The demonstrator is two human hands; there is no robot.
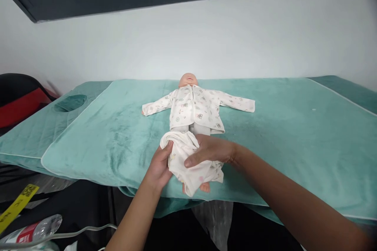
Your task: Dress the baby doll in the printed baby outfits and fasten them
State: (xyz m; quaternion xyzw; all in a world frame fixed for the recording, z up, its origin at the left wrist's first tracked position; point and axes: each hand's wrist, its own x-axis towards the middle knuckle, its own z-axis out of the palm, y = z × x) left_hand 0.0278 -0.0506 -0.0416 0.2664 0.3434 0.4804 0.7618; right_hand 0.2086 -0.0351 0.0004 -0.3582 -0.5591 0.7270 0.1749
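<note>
A baby doll (188, 80) lies on its back on the green bed cover, dressed in a white patterned long-sleeved shirt (188, 106) with its arms spread. Over the doll's lower legs I hold bunched white printed baby pants (191, 164). My left hand (161, 164) grips their left edge, thumb on top. My right hand (210, 151) presses the cloth from the right, its thumb in front and its fingers hidden behind. Below the bunched cloth the doll's feet (205, 187) peek out. The thighs show in pale grey between shirt and cloth.
The bed (279, 137) has a face hole (70, 103) at its left end and stands against a white wall (188, 43). A red and black chair (23, 104) is at the left. Below it lie a plastic bottle (35, 230), a yellow tag (18, 207) and a cable (73, 234).
</note>
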